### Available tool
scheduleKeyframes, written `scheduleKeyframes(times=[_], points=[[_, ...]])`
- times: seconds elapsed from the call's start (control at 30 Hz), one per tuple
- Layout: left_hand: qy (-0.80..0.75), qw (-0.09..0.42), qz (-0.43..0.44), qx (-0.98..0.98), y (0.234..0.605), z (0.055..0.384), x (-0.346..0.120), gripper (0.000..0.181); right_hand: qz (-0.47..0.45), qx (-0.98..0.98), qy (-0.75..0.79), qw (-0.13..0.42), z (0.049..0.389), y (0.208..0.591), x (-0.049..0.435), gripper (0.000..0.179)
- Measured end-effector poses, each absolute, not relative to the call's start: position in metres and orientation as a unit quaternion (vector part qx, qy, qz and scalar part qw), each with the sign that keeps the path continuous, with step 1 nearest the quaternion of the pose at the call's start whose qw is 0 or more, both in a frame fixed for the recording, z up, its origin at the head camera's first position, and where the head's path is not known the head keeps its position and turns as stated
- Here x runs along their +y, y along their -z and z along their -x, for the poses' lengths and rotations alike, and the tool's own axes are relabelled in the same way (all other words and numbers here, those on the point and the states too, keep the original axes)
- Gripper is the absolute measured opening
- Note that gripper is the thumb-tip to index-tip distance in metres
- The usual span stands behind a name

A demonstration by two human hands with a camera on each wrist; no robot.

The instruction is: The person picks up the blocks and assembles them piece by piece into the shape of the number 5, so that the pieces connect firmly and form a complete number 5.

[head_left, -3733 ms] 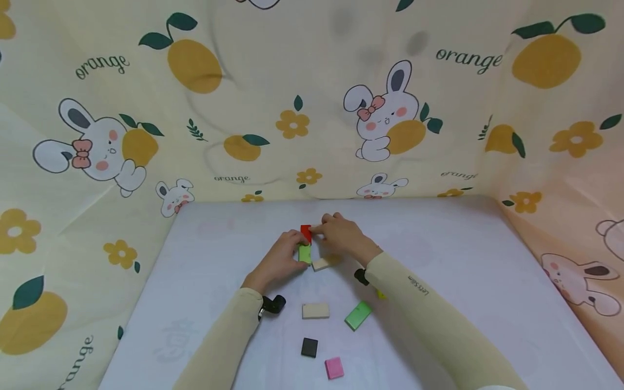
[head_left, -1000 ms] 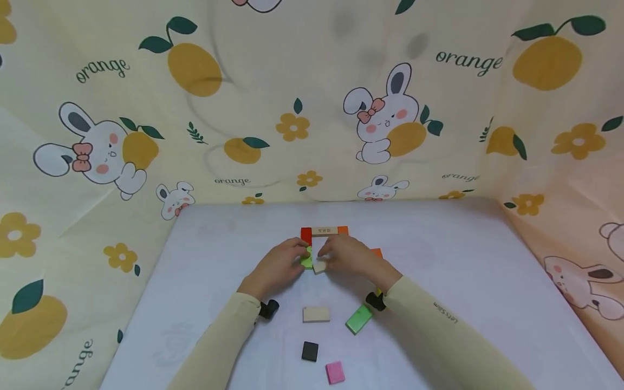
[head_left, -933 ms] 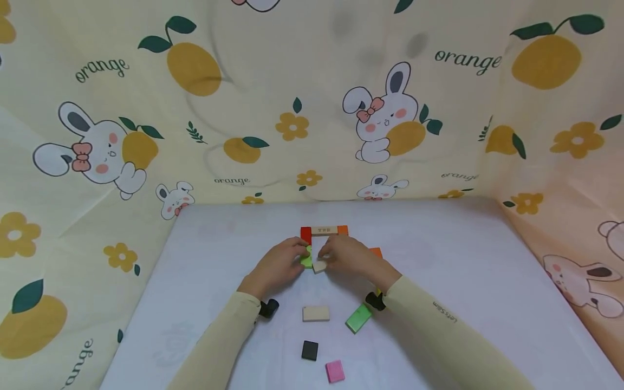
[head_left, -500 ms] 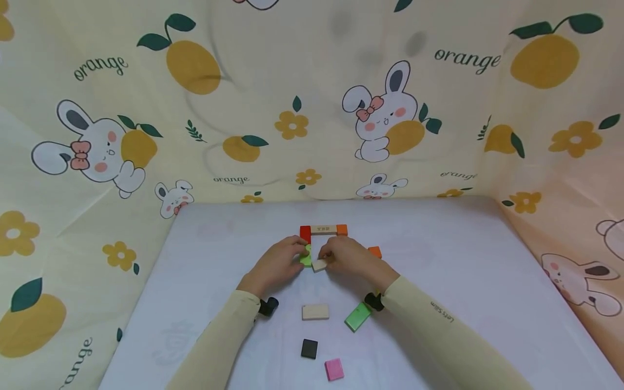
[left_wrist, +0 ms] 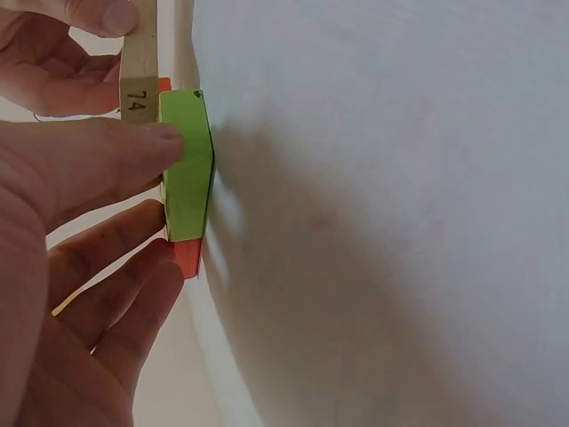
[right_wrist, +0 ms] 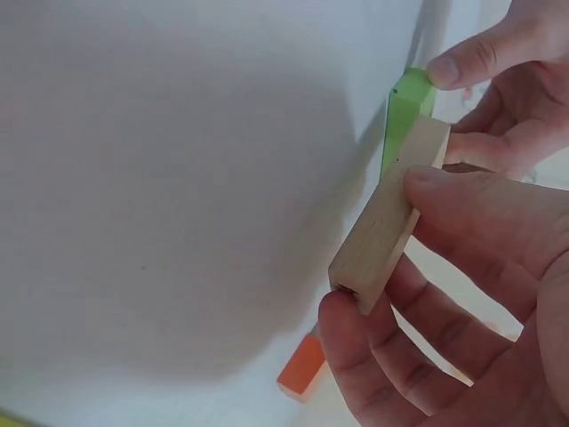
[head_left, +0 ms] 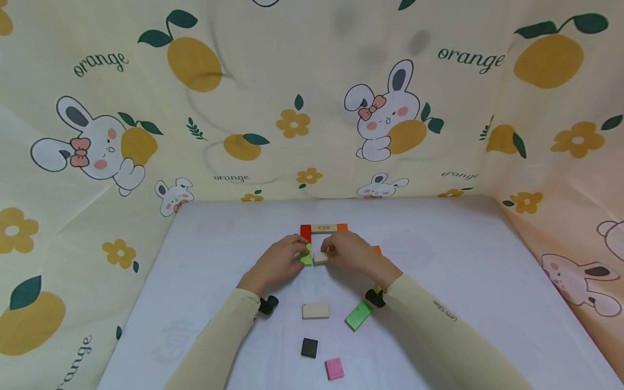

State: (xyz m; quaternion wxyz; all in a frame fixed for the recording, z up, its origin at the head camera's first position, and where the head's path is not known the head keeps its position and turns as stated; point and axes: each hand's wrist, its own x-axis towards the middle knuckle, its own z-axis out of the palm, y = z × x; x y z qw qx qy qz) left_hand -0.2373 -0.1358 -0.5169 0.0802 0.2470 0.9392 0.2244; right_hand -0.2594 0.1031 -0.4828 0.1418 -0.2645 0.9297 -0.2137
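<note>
My left hand (head_left: 277, 262) pinches a lime green block (left_wrist: 188, 169) lying on the table, thumb on its near end and fingers at its far side. My right hand (head_left: 355, 254) grips a plain wooden block (right_wrist: 387, 222) between thumb and fingers. This block's end, marked 74 in the left wrist view, is close beside the lime green one; whether they touch is unclear. Beyond the lime green block a red block (head_left: 305, 233) continues the line. A lettered wooden block (head_left: 324, 228) runs rightward from the red one to an orange block (head_left: 343, 227), partly covered by my right hand.
Nearer lie another wooden block (head_left: 315, 311), a green block (head_left: 358, 316), a black block (head_left: 309, 348) and a pink block (head_left: 334, 368). A second orange block (head_left: 377, 249) and a yellow block (head_left: 378, 288) are partly hidden by the right arm. Printed cloth (head_left: 292, 81) hangs behind the table.
My right hand has come from beside the red block to the slanted wooden block. In the last half second that block has straightened and shifted slightly away from me. The left hand stays at the lime green block.
</note>
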Motion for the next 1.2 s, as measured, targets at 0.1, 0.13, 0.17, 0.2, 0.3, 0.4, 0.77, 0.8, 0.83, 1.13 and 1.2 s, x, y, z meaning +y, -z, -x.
scheduleKeyframes(times=[0.1, 0.13, 0.17, 0.2, 0.3, 0.4, 0.77, 0.8, 0.83, 1.13, 1.2], points=[[-0.224, 0.079, -0.252, 0.938, 0.516, 0.238, -0.137, 0.03, 0.262, 0.931, 0.211, 0.144, 0.26, 0.482, 0.101, 0.024], [-0.224, 0.078, -0.254, 0.938, 0.516, 0.238, -0.137, 0.03, 0.261, 0.931, 0.21, 0.144, 0.26, 0.482, 0.1, 0.024], [-0.224, 0.077, -0.256, 0.937, 0.516, 0.238, -0.137, 0.03, 0.261, 0.931, 0.211, 0.145, 0.261, 0.483, 0.099, 0.023], [-0.224, 0.076, -0.258, 0.937, 0.516, 0.238, -0.137, 0.031, 0.26, 0.931, 0.211, 0.147, 0.261, 0.484, 0.098, 0.022], [-0.223, 0.075, -0.261, 0.936, 0.516, 0.238, -0.137, 0.03, 0.257, 0.93, 0.214, 0.154, 0.262, 0.487, 0.096, 0.021], [-0.223, 0.074, -0.26, 0.936, 0.516, 0.238, -0.138, 0.03, 0.257, 0.929, 0.213, 0.159, 0.263, 0.489, 0.094, 0.02], [-0.221, 0.075, -0.249, 0.94, 0.513, 0.239, -0.136, 0.03, 0.261, 0.931, 0.203, 0.155, 0.264, 0.49, 0.092, 0.021], [-0.222, 0.075, -0.248, 0.94, 0.513, 0.239, -0.137, 0.03, 0.26, 0.931, 0.202, 0.155, 0.264, 0.49, 0.091, 0.021], [-0.223, 0.075, -0.247, 0.94, 0.513, 0.239, -0.137, 0.03, 0.26, 0.932, 0.201, 0.155, 0.264, 0.49, 0.091, 0.022], [-0.216, 0.075, -0.249, 0.941, 0.517, 0.237, -0.137, 0.032, 0.258, 0.931, 0.206, 0.158, 0.259, 0.49, 0.09, 0.024], [-0.216, 0.077, -0.25, 0.941, 0.517, 0.237, -0.137, 0.032, 0.254, 0.931, 0.209, 0.159, 0.258, 0.491, 0.09, 0.024]])
